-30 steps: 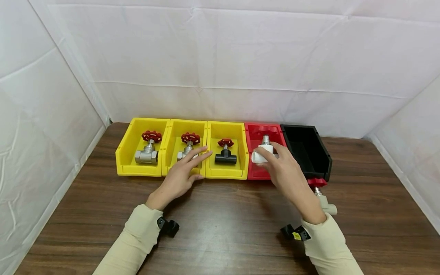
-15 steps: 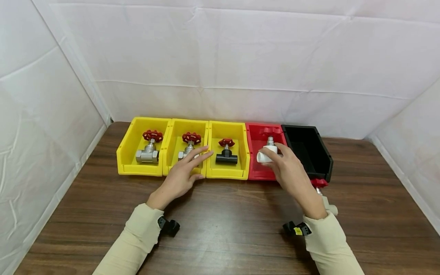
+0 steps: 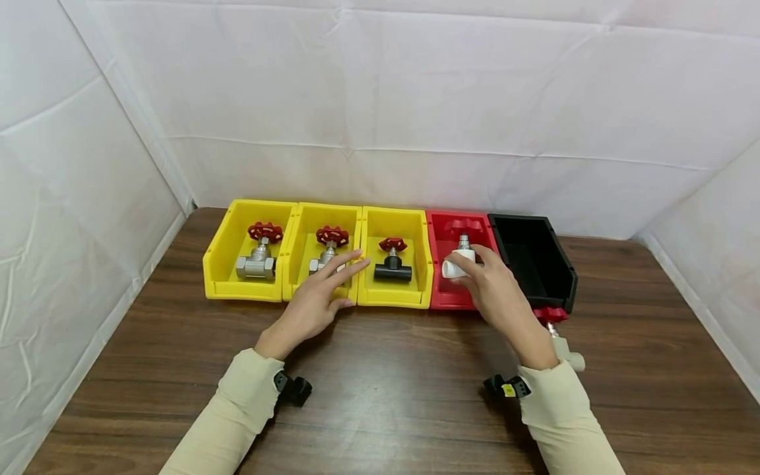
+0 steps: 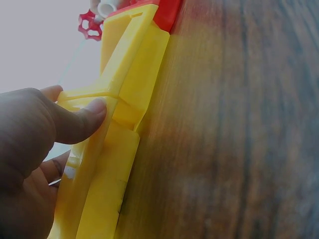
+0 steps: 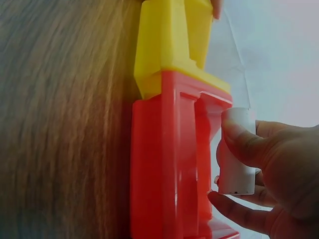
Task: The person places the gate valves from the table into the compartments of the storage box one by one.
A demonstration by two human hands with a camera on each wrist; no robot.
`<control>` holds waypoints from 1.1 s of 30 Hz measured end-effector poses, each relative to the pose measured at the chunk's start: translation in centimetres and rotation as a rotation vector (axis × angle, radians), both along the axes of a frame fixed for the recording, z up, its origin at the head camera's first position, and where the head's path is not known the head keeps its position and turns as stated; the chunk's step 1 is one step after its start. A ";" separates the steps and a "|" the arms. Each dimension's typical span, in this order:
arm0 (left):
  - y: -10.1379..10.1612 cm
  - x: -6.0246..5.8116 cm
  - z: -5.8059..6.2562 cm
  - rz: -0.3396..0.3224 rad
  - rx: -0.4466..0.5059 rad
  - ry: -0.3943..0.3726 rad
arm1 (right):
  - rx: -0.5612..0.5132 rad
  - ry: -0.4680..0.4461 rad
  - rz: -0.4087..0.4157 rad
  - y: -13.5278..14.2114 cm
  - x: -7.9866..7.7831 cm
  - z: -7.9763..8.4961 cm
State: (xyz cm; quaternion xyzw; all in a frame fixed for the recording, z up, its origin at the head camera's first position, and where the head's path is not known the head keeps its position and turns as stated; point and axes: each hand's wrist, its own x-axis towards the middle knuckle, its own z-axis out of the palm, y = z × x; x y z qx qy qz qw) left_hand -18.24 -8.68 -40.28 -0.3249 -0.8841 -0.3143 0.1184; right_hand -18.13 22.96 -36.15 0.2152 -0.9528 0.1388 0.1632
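My right hand (image 3: 501, 300) grips a white plastic valve (image 3: 458, 264) by its tee-shaped body, over the red bin (image 3: 442, 298). The valve's red handwheel (image 3: 464, 226) points toward the back of that bin. In the right wrist view, the thumb presses the white body (image 5: 238, 169), and the fingers are partly hidden behind it. My left hand (image 3: 310, 305) lies over the front of the middle yellow bins with fingers extended; its thumb (image 4: 92, 113) rests on a yellow rim (image 4: 107, 94). Below those fingers sits a metal valve (image 3: 323, 258) with a red handwheel, partly covered.
A metal valve (image 3: 258, 258) sits in the leftmost yellow bin (image 3: 216, 267), and a black valve (image 3: 393, 265) in the third yellow bin (image 3: 380, 297). Rightmost is a black bin (image 3: 528, 247). A grey-beige valve (image 3: 564, 349) lies on the wooden table (image 3: 392, 396), partly behind the right arm.
The white valve in my right hand has shifted slightly right, then a little back left, staying over the red bin. My left hand stays in place.
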 end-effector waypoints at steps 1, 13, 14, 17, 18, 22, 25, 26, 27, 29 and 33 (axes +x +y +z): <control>0.0 0.0 0.0 0.001 -0.002 -0.001 | 0.005 -0.005 -0.004 0.0 -0.1 -0.1; 0.1 0.0 0.0 -0.006 0.000 -0.001 | 0.049 -0.059 -0.025 0.3 -0.7 -1.0; 0.1 0.0 0.0 -0.006 0.000 -0.002 | 0.047 -0.060 -0.024 0.3 -0.8 -1.1; 0.0 0.0 0.0 -0.005 -0.003 -0.001 | 0.039 -0.065 -0.020 0.1 -1.0 -1.2; 0.0 0.0 0.0 -0.004 -0.003 0.001 | 0.037 -0.066 -0.018 0.0 -1.1 -1.2; 0.0 0.0 0.0 -0.004 -0.012 0.004 | 0.035 -0.065 -0.016 -0.2 -1.4 -1.2; 0.0 0.0 0.0 -0.005 -0.015 0.003 | 0.042 -0.064 -0.019 -0.3 -1.6 -1.3; 0.0 0.0 0.0 -0.005 -0.014 0.004 | 0.043 -0.066 -0.022 -0.4 -1.6 -1.4; 0.0 0.0 0.0 -0.005 -0.014 0.004 | 0.042 -0.069 -0.026 -0.4 -1.7 -1.4; 0.0 0.0 0.1 -0.006 -0.012 0.005 | 0.040 -0.074 -0.033 -0.4 -1.8 -1.5; 0.0 0.0 0.0 -0.008 -0.009 0.010 | 0.035 -0.089 -0.042 -0.5 -2.2 -1.7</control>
